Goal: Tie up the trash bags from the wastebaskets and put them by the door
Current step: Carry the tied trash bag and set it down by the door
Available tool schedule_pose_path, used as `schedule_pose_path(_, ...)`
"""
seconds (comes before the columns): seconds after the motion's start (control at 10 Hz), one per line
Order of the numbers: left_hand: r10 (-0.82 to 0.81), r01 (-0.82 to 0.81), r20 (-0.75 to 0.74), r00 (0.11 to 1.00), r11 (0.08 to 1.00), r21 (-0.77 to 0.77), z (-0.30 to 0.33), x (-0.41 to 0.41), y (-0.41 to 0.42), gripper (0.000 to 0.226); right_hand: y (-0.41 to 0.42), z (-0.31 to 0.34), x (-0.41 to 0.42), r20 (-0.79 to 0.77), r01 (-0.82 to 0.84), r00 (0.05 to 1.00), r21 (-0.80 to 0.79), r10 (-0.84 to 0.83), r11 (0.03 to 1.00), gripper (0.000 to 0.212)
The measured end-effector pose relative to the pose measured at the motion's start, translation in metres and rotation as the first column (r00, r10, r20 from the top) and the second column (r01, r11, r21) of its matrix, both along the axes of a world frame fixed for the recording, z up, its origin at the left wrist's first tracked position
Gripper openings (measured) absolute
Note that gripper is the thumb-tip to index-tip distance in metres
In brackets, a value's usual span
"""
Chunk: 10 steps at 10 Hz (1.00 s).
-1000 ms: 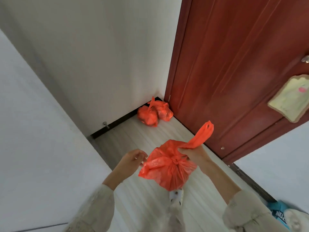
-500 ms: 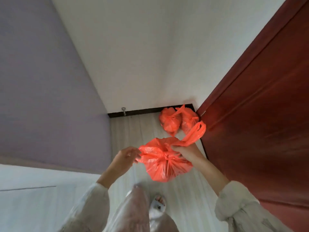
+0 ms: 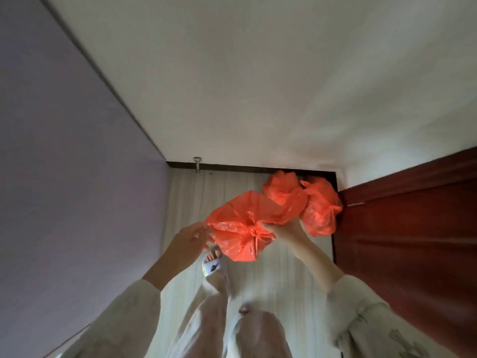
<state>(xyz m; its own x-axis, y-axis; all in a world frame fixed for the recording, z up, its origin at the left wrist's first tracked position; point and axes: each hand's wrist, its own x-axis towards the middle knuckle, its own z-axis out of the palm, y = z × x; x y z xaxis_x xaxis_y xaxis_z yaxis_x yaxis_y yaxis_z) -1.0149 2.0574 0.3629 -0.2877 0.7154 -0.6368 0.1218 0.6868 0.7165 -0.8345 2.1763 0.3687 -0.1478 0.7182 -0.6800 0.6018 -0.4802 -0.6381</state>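
I hold a knotted orange trash bag (image 3: pixel 238 228) in the air above the floor. My right hand (image 3: pixel 282 229) grips it at the knot, with one handle loop sticking up past the fingers. My left hand (image 3: pixel 192 235) pinches the bag's left edge. Two more tied orange bags (image 3: pixel 320 210) lie on the floor in the corner, right against the dark red door (image 3: pixel 413 241); the held bag partly hides the left one.
A pale wall (image 3: pixel 258 86) closes the corridor ahead and a lilac wall (image 3: pixel 64 177) runs along the left. A metal door stopper (image 3: pixel 197 164) sticks out at the skirting. My slippered foot (image 3: pixel 213 262) stands on the light wood floor (image 3: pixel 284 280) under the bag.
I have stepped closer to the corner and tilted my view down. The held bag now hangs nearer the two bags on the floor. Both hands keep their hold.
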Motion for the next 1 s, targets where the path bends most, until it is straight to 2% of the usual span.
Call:
schedule_pose_path(0.1,-0.011,0.011,-0.003,1.000,1.000,-0.025,-0.050,-0.012,0.036,0.031,0.041,-0.066,-0.016,0.032,-0.088,0.995,-0.023,0.089,0.996,0.025)
schedule_pose_path(0.2,-0.007,0.007,0.003,1.000,0.998,-0.055,-0.105,-0.019,0.068,0.033,0.070,-0.133,-0.032,0.064,-0.100,0.992,-0.086,0.105,0.991,0.013)
schedule_pose_path(0.3,-0.010,0.008,-0.028,1.000,0.997,-0.080,-0.163,-0.026,0.096,0.030,0.094,-0.195,-0.048,0.029,-0.006,1.000,-0.161,0.011,0.987,0.008)
schedule_pose_path(0.4,-0.019,0.015,-0.037,0.999,0.994,-0.104,-0.222,-0.030,0.116,0.018,0.117,-0.255,-0.054,0.008,-0.009,1.000,-0.191,0.011,0.982,0.031)
schedule_pose_path(0.5,0.003,-0.006,-0.026,1.000,0.993,-0.116,-0.275,-0.030,0.124,0.032,0.138,-0.308,-0.057,0.020,0.028,1.000,-0.184,-0.025,0.983,0.031)
schedule_pose_path(0.6,0.008,-0.009,-0.009,1.000,0.987,-0.159,-0.312,-0.024,0.123,0.035,0.150,-0.349,-0.054,0.040,0.102,0.995,-0.245,-0.095,0.964,0.034)
schedule_pose_path(0.7,0.018,-0.018,0.003,1.000,0.982,-0.188,-0.334,-0.020,0.117,0.028,0.161,-0.371,-0.049,0.031,0.183,0.983,-0.274,-0.182,0.944,0.036)
schedule_pose_path(0.8,-0.017,0.019,0.010,1.000,0.978,-0.207,-0.337,-0.018,0.111,0.025,0.166,-0.376,-0.038,-0.010,0.219,0.972,-0.338,-0.236,0.915,0.027)
schedule_pose_path(0.9,-0.045,0.046,0.010,0.999,0.976,-0.210,-0.325,-0.021,0.111,0.029,0.168,-0.368,-0.035,-0.007,0.227,0.970,-0.334,-0.243,0.915,0.026)
schedule_pose_path(1.0,-0.045,0.043,-0.009,0.999,0.979,-0.199,-0.293,-0.024,0.119,0.031,0.166,-0.336,-0.032,-0.003,0.160,0.985,-0.344,-0.171,0.925,0.022)
